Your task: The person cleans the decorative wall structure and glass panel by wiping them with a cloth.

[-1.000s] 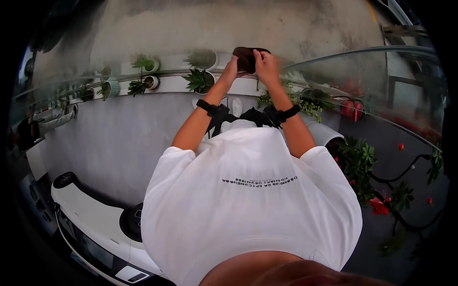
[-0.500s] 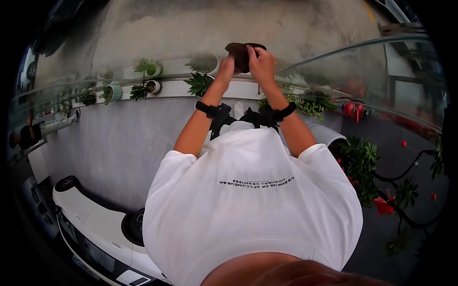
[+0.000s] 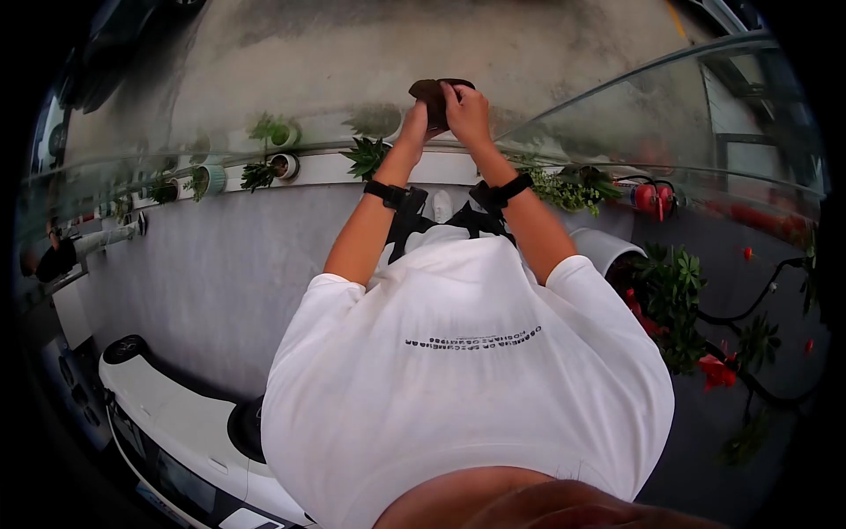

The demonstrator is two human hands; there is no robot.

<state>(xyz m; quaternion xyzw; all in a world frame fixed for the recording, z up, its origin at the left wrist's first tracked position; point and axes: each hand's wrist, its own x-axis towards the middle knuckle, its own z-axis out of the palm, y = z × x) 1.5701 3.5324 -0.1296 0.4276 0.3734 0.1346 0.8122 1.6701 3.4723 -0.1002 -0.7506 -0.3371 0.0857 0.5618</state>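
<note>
A dark brown cloth, bunched and folded, is held out in front of me at chest level, near a glass panel. From the left side my left hand grips its lower edge, with most of the fingers hidden behind it. My right hand pinches the upper right part, thumb and fingertips pressed on the fabric. Both wrists carry black straps.
A glass panel crosses ahead above a white ledge. Potted plants line it, with red extinguishers at right. A white car stands at left behind; a flowering plant at right. Another person is far left.
Both hands and the brown cloth have shifted slightly left. The right hand has turned a little over the cloth, and both hands keep their hold.
</note>
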